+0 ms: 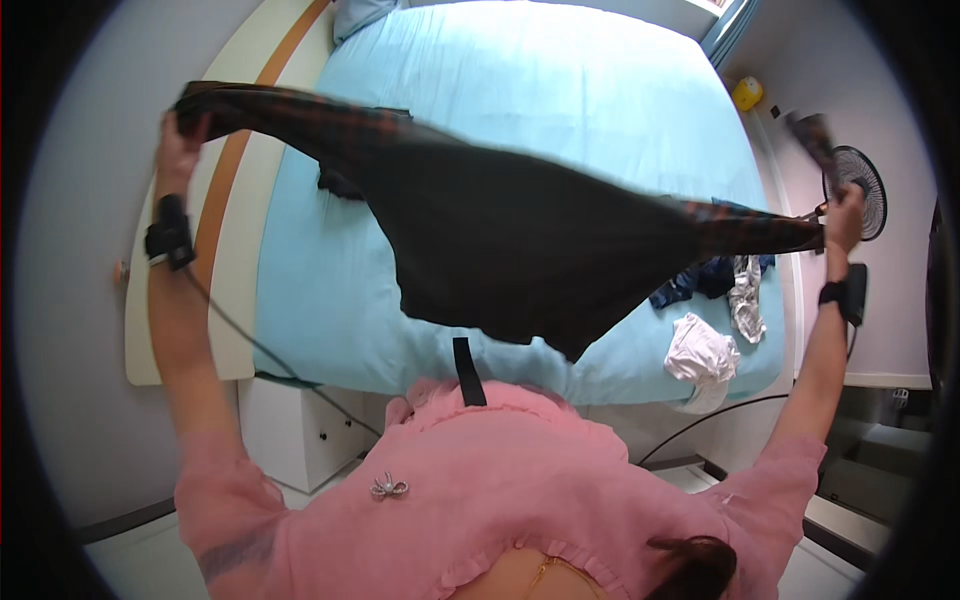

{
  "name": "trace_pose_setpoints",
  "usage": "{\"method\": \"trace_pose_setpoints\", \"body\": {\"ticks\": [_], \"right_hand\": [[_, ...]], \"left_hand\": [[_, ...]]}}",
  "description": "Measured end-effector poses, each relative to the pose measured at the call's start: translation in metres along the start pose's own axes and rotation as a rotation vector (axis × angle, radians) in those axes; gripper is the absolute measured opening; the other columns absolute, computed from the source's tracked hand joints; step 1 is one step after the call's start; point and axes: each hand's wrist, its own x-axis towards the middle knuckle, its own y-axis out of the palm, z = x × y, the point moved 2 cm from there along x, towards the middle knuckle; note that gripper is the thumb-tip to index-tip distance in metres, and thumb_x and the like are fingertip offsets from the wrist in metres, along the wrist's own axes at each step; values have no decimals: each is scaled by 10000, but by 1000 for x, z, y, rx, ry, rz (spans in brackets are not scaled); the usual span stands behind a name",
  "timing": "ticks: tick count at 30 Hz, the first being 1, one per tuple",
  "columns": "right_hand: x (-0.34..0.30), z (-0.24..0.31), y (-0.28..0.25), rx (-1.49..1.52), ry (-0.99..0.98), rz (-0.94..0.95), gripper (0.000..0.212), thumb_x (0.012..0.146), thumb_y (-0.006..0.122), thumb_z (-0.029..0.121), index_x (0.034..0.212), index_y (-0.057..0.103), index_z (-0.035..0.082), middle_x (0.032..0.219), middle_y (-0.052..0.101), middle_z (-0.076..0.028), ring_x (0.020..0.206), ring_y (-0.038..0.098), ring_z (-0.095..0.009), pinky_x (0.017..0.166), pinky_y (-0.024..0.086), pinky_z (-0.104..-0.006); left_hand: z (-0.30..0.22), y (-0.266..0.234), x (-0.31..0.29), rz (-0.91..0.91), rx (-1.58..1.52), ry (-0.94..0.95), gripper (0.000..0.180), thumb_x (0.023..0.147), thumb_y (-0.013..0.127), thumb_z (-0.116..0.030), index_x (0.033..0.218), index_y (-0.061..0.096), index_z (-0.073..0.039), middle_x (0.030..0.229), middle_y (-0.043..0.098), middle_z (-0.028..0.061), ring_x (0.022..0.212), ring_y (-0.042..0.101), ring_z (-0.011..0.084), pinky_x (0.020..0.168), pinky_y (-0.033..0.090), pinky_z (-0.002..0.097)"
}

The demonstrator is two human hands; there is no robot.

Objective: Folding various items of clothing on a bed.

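Observation:
A dark shirt (520,230) with red-and-dark plaid sleeves is stretched wide in the air over the bed. One sleeve's end is gripped in my left hand (180,155), raised at the far left near the headboard. At the far right, my right hand (845,218) is closed on the other sleeve, whose loose end sticks up above the fist. The body of the shirt sags between both hands, its lower edge hanging uneven. Slight motion blur softens the sleeves.
The bed (560,90) has a light blue sheet. On its right lie white clothing (700,350), navy clothing (700,283) and a silvery-grey garment (747,300). A black fan (870,190) stands beyond my right hand. A white nightstand (290,430) is at lower left. Cables trail from both wrist straps.

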Motion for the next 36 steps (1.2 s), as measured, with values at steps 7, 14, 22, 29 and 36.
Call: {"method": "trace_pose_setpoints", "body": {"ticks": [7,14,22,29,36], "right_hand": [[-31,-125,-24,640,1056,-575,490,678,705,379,869,640,-67,917,640,-121,791,619,-227,714,505,-326],[-233,-165,22,1184,1538,-118,461,856,458,400,1050,546,-9,998,591,-139,808,620,-238,721,528,-360],[-460,-80,50,1175,2091,59,151,779,518,206,868,547,88,769,582,-45,716,570,-194,696,490,-352],[-514,87,84,1258,2113,874,64,779,574,100,774,573,36,705,597,-58,632,573,-170,654,495,-302],[-510,294,81,946,1453,1584,403,768,656,224,1097,506,46,1036,561,-53,965,518,-184,794,450,-350]], "left_hand": [[-80,-141,-34,7,-191,182,298,878,517,-302,1012,569,-40,991,621,69,926,576,168,812,477,286],[95,-217,-152,-159,-110,-416,319,825,594,-327,983,578,-51,923,628,36,810,595,138,718,514,278],[353,-310,-322,-859,5,-1196,315,851,505,-266,1086,470,-60,1068,541,142,911,550,253,806,466,397],[428,-124,-364,67,366,-1314,715,768,625,-440,1283,334,-38,1295,380,157,1152,418,246,895,405,357],[493,-42,-385,118,922,-1043,871,675,699,-468,1231,349,103,1102,526,182,1007,521,251,832,432,314]]}}
